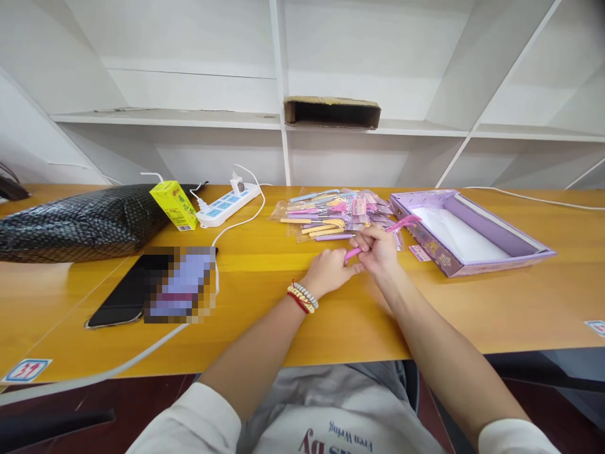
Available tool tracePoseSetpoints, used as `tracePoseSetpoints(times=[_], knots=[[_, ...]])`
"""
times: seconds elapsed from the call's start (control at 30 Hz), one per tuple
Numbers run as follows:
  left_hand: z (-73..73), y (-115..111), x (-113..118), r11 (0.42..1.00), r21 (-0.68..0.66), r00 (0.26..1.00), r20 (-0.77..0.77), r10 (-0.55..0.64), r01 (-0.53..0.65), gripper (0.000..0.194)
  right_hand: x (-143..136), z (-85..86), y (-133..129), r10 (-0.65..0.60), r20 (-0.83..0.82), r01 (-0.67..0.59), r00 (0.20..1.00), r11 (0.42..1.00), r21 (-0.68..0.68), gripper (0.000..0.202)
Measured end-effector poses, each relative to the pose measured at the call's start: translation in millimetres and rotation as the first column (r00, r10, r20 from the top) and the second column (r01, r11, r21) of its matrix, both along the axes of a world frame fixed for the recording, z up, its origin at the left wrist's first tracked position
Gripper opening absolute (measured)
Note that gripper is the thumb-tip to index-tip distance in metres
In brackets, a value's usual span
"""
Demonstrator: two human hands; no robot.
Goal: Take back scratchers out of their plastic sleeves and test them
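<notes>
Both hands meet over the front middle of the table around a slim pink pen with a bent upper end. My left hand is closed on its lower end. Further up, my right hand wraps round the shaft, and the curved pink tip sticks out past the fingers to the right. My fingers hide the middle of the pen. Just beyond the hands lies a pile of similar pens in clear plastic sleeves, in pink, yellow, purple and blue.
Right of the pile sits a shallow purple box, with a small pink label beside it. To the left are a power strip, a yellow drink carton, a black wrapped bundle, a phone and a white cable.
</notes>
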State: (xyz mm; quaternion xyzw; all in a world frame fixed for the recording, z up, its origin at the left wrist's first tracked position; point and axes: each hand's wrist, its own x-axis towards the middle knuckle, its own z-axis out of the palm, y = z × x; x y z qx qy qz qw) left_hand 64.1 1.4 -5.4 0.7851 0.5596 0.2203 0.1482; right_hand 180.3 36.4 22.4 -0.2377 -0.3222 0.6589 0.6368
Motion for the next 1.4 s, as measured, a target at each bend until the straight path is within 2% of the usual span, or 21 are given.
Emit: tracePoseSetpoints(times=[0.07, 0.13, 0.27, 0.33, 0.43, 0.5, 0.77, 0.93, 1.13, 1.2, 1.3, 1.4], knots=[[-1.9, -2, -4, 0.997, 0.076, 0.999, -0.033, -0.008, 0.01, 0.047, -3, -6.0, 2, 0.019, -0.003, -0.019, 1.0, 0.999, -0.033, 0.054], [-2.2, -4, -5, 0.987, 0.141, 0.997, -0.028, -0.078, 0.081, 0.046, -3, -10.1, 5, 0.002, -0.023, -0.003, 1.0, 0.998, -0.055, 0.055], [1.1, -6, -3, 0.97, 0.112, 0.972, 0.065, -0.225, 0.217, 0.042, 1, -9.4, 7, -0.014, -0.068, 0.009, 0.998, 0.998, -0.069, 0.055], [3.7, -6, -1, 0.978, 0.091, 0.979, 0.064, -0.191, 0.185, 0.046, 3, -5.9, 6, 0.011, -0.069, -0.016, 0.998, 0.997, -0.073, 0.054], [7.1, -4, 3, 0.996, 0.081, 0.999, -0.023, -0.034, 0.035, 0.056, 3, -0.8, 3, -0.001, -0.068, -0.004, 0.998, 0.997, -0.072, 0.053], [8.9, -4, 6, 0.997, 0.074, 0.997, -0.075, 0.022, -0.017, 0.057, 2, 1.2, 0, -0.029, -0.067, 0.025, 0.997, 0.998, -0.062, 0.052], [13.9, -4, 10, 0.999, 0.043, 0.983, -0.184, 0.022, -0.015, 0.059, -1, 7.1, -12, -0.115, -0.024, 0.115, 0.993, 0.993, -0.015, 0.053], [12.1, -5, 13, 0.994, 0.048, 0.971, -0.212, 0.108, -0.099, 0.063, 2, 12.2, -13, -0.139, -0.039, 0.139, 0.989, 0.99, -0.013, 0.052], [14.8, -8, 20, 0.985, -0.002, 0.973, -0.159, 0.168, -0.171, 0.07, 7, 15.9, -11, -0.166, -0.052, 0.166, 0.985, 0.986, 0.002, 0.051], [15.8, -8, 18, 0.985, -0.017, 0.975, -0.149, 0.166, -0.171, 0.07, 7, 14.6, -10, -0.174, -0.047, 0.174, 0.984, 0.985, 0.004, 0.051], [16.1, -7, 11, 0.993, -0.033, 0.984, -0.145, 0.103, -0.109, 0.065, 5, 9.3, -6, -0.183, -0.04, 0.183, 0.982, 0.983, 0.001, 0.052], [15.1, -8, 3, 0.999, 0.005, 0.995, -0.09, -0.045, 0.046, 0.052, 5, 2.4, -1, -0.167, -0.033, 0.167, 0.985, 0.986, -0.018, 0.053]])
